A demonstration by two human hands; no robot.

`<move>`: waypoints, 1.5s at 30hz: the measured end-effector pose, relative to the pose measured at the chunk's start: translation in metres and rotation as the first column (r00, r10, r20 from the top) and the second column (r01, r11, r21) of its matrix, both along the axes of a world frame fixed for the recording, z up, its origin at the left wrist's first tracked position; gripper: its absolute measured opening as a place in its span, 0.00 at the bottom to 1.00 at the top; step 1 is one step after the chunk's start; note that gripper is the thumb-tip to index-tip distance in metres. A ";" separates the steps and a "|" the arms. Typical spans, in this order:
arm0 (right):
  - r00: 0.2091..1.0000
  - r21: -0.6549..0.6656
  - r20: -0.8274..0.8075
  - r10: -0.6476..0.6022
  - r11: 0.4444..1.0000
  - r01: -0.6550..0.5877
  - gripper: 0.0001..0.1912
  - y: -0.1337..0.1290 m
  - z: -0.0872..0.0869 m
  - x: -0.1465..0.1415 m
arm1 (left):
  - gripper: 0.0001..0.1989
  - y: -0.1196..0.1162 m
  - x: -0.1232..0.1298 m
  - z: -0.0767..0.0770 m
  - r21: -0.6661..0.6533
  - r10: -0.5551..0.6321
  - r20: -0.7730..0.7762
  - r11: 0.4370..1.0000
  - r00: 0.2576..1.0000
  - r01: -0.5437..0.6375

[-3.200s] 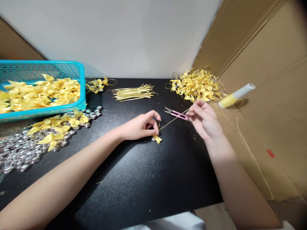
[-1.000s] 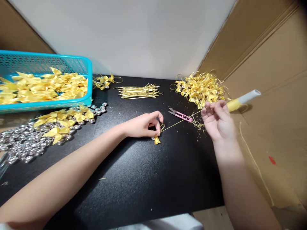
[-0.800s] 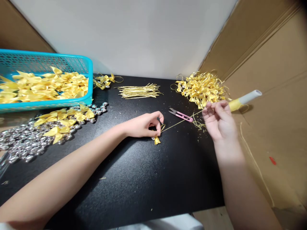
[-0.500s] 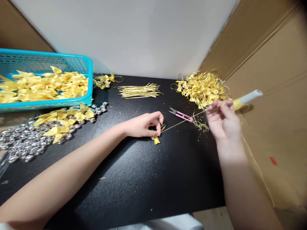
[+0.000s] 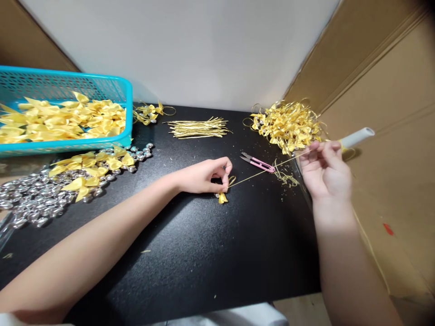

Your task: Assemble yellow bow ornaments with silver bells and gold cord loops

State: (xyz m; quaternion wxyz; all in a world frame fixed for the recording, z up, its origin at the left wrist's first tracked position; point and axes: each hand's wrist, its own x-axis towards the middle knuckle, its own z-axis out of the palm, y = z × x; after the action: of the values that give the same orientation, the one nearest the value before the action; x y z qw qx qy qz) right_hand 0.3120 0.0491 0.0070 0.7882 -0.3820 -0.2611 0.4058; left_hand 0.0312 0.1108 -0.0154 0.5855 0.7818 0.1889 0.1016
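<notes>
My left hand is closed in a pinch at the middle of the black table, on the gold cord by a small yellow bow. The bow lies just below the fingertips, with a small loop beside it. From there the cord runs taut up to the right, over the pink thread snips. My right hand, palm up at the table's right edge, grips the cord's other end between curled fingers. Cord scraps lie between the snips and my right hand.
A blue basket of yellow bows stands at the left, with silver beads before it. Cut gold cords lie at the back. Behind my right hand are a pile of finished bows and a pale tube.
My right hand has moved slightly to the right, with the cord still stretched. My left hand and the bow have stayed almost where they were.
</notes>
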 end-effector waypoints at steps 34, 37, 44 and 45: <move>0.961 -0.202 0.266 0.073 0.979 -0.018 0.15 0.064 0.035 -0.012 | 0.14 -0.006 0.001 -0.011 0.178 0.036 0.091 0.983 0.995 -0.052; 0.939 -0.336 0.335 0.080 0.941 0.039 0.16 0.094 0.036 -0.022 | 0.14 -0.008 0.002 -0.011 0.231 0.054 0.093 0.970 0.994 -0.074; 0.678 -0.448 0.692 0.248 0.884 0.134 0.13 0.134 0.013 -0.058 | 0.02 -0.006 0.001 -0.012 0.331 0.011 0.116 0.942 0.993 -0.050; 0.547 -0.422 0.785 0.289 0.897 0.132 0.11 0.135 0.008 -0.060 | 0.03 -0.005 0.001 -0.012 0.349 0.003 0.115 0.936 0.993 -0.043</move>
State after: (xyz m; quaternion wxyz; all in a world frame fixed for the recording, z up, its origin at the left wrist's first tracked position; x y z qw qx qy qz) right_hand 0.2517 0.1844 0.0155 0.4433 -0.6805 -0.5228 0.2590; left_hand 0.0325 0.1057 -0.0277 0.4454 0.8643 0.1436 0.1844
